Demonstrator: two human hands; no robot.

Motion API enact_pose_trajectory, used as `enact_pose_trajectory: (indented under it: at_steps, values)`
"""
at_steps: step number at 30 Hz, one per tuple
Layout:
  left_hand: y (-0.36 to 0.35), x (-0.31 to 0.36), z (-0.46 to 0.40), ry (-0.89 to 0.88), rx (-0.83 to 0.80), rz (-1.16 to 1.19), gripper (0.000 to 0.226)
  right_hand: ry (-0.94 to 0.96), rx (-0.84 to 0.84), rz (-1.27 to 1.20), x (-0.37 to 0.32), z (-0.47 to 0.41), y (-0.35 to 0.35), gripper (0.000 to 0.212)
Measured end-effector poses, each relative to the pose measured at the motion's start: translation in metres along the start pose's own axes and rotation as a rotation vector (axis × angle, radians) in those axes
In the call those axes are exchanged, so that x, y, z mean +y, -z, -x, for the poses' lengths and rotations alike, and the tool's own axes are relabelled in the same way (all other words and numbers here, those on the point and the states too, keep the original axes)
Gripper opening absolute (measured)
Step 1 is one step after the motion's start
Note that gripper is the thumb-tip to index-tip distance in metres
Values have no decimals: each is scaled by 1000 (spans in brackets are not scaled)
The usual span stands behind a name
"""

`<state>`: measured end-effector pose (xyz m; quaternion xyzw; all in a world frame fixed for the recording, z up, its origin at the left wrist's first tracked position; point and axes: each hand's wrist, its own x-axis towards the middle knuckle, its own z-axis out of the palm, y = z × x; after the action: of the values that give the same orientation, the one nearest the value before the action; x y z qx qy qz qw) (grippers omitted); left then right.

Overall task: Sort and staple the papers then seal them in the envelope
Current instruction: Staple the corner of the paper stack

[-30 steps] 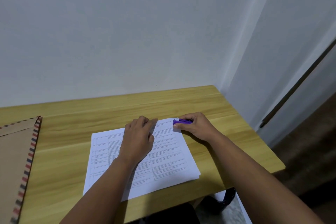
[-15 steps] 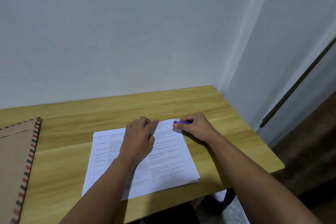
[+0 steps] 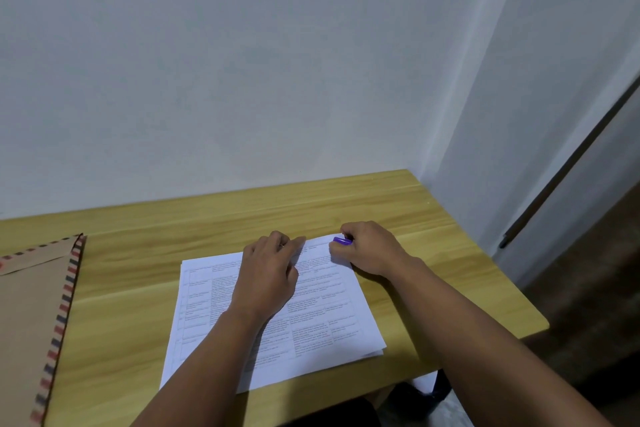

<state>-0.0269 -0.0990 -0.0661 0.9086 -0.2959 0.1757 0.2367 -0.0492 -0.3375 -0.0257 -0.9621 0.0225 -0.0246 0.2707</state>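
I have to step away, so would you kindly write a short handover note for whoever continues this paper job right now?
Left hand: flat on the papers, pinning them near the top edge.
Right hand: closed around the purple stapler at the stack's top right corner.
Papers: one stack lying on the wooden table, edges slightly fanned at the bottom right.
Envelope: brown with a striped border, at the table's left end, flap open, nothing visibly in it.
Done: papers gathered; whether a staple is in cannot be seen.
Left: confirm the staple, slide the stack into the envelope, seal it.
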Motion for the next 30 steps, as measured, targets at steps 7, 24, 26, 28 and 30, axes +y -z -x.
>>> enact_pose_trajectory:
  at_steps: [7, 24, 26, 28, 30]
  values:
    - [-1, 0, 0, 9, 2, 3, 60, -11, 131, 81, -9, 4, -7, 64]
    - [-2, -1, 0, -6, 7, 7, 61, -63, 344, 156, -13, 8, -32, 50]
    - [-2, -2, 1, -10, 12, 13, 61, -52, 326, 164, -13, 8, -31, 54]
    - [-3, -2, 1, -9, 13, 15, 61, -50, 308, 170, -14, 7, -29, 54]
    - [-3, -2, 1, -9, 14, 12, 60, -45, 306, 181, -14, 6, -29, 54]
